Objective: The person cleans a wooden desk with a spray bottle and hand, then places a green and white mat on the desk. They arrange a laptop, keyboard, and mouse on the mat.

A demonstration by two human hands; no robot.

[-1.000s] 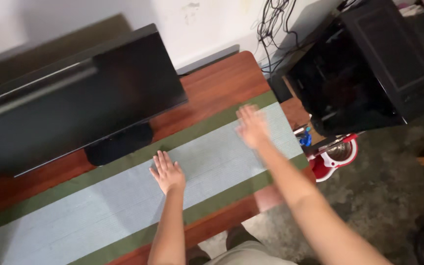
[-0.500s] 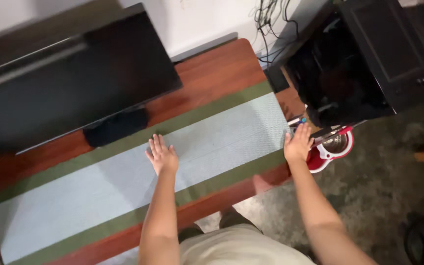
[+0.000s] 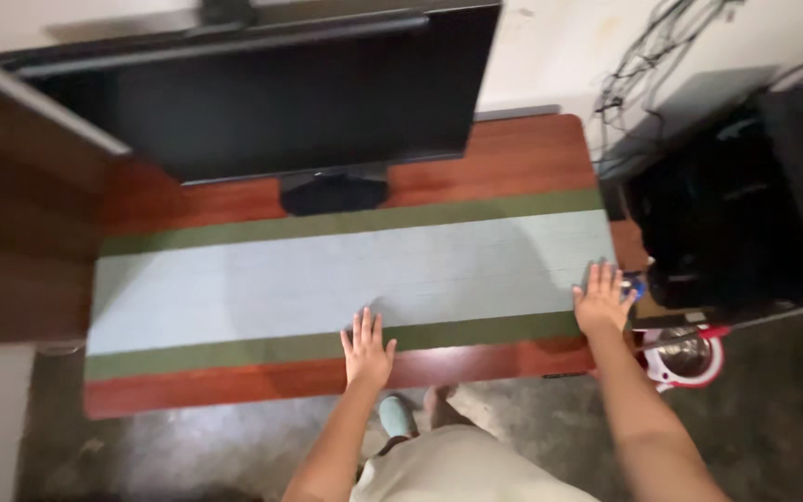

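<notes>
A long mat, pale blue-grey with green bands along both long sides, lies on a reddish wooden desk. My left hand rests flat with fingers spread on the mat's near green band, close to the desk's front edge. My right hand lies flat at the mat's right end, over the desk's right edge, fingers apart. Neither hand holds anything.
A dark monitor on a black foot stands at the back of the desk. To the right stands a black computer case with cables above it. A red and white mop bucket sits on the concrete floor. A brown panel is at left.
The view has swung so the desk now lies square. My left hand slid back toward the near edge of the mat. My right hand stays at the mat's right end.
</notes>
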